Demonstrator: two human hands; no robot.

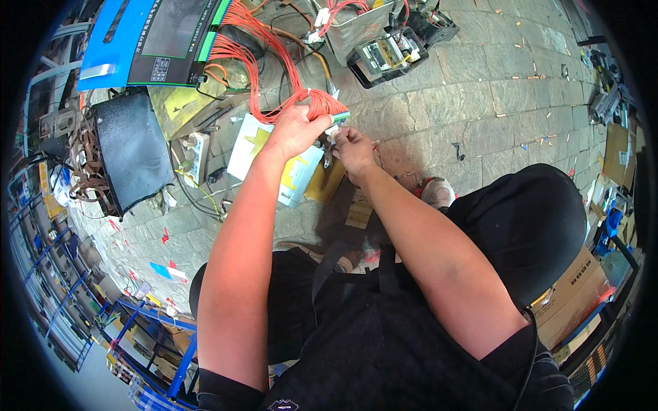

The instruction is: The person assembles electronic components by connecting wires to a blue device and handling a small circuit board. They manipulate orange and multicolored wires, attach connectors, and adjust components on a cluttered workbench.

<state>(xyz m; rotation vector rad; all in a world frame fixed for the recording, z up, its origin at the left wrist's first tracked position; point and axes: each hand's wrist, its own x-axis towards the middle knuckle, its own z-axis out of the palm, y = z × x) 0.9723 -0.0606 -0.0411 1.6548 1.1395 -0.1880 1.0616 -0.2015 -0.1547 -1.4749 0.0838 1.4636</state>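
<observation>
My left hand [296,130] grips a bundle of orange-red wires [271,55] just behind a green connector strip [340,117] at their end. My right hand [355,149] is closed on a small tool [329,152] right under that connector, touching the left hand. The wires run up and left to a dark panel with a green terminal row [185,38]. Both forearms come up from the lower edge over my dark-clothed knees.
Stone-paved floor [480,89] all around. A black box [133,151] lies at left, a white power strip [199,149] beside it, yellow and white sheets [301,178] under my hands. An open metal unit [391,51] sits at the top. Blue racks stand at lower left, cardboard boxes at right.
</observation>
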